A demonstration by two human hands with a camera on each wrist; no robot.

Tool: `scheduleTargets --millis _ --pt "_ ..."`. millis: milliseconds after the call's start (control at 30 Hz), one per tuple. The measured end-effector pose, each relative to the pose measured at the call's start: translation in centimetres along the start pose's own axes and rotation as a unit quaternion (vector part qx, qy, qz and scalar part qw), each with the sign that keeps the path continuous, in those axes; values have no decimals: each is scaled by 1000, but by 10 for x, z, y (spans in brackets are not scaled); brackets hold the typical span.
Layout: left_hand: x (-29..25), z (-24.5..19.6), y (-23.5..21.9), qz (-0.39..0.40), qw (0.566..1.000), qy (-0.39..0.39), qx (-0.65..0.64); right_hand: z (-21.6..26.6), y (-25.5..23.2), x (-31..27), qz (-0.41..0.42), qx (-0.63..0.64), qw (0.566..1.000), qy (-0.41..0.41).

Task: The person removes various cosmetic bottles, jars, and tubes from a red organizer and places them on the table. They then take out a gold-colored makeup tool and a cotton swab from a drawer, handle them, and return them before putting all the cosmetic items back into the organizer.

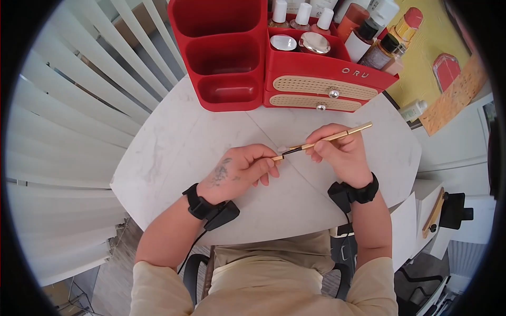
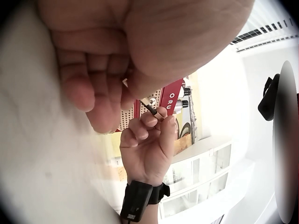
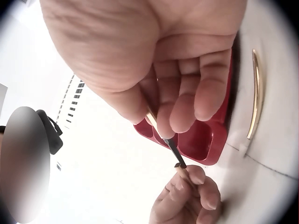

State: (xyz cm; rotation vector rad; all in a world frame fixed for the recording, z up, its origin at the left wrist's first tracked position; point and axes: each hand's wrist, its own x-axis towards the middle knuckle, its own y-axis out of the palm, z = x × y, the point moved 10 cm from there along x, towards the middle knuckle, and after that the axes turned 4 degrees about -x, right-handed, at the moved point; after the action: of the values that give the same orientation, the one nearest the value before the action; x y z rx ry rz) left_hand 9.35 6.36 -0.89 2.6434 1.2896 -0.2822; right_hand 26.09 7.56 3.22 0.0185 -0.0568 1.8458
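Observation:
My left hand pinches a short gold piece between thumb and index finger. A long, slim gold stick with a dark, narrow end is pinched in my right hand. In the right wrist view the dark end meets the mouth of the short gold piece; whether it is inside cannot be told. A second slim gold item with a whitish tip lies on the table, mostly hidden behind the right hand in the head view.
Beyond the hands stands a red organizer with two woven-front drawers, bottles and jars in its top. A red three-compartment holder adjoins it on the left. Window blinds hang left of the white table; a small bottle stands at the right.

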Motion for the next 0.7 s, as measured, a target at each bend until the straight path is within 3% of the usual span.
scheduleTargets --millis 133,233,433,500,633,700 --pt "0 0 -2 -5 1000 -3 -3 0 -10 -1 -25 23 999 -6" --pt "1 1 -3 -5 1000 -4 9 5 -4 1 6 27 999 -24" --pt "1 -1 -1 7 1000 8 7 -3 15 1 70 10 997 17" --pt "1 -1 -1 8 1000 16 7 2 27 2 125 -78 989 -26" --pt "2 0 -4 -4 1000 10 2 7 17 -1 86 -49 994 -43" --pt "2 0 -3 6 1000 15 0 11 -2 -1 21 23 999 -43"
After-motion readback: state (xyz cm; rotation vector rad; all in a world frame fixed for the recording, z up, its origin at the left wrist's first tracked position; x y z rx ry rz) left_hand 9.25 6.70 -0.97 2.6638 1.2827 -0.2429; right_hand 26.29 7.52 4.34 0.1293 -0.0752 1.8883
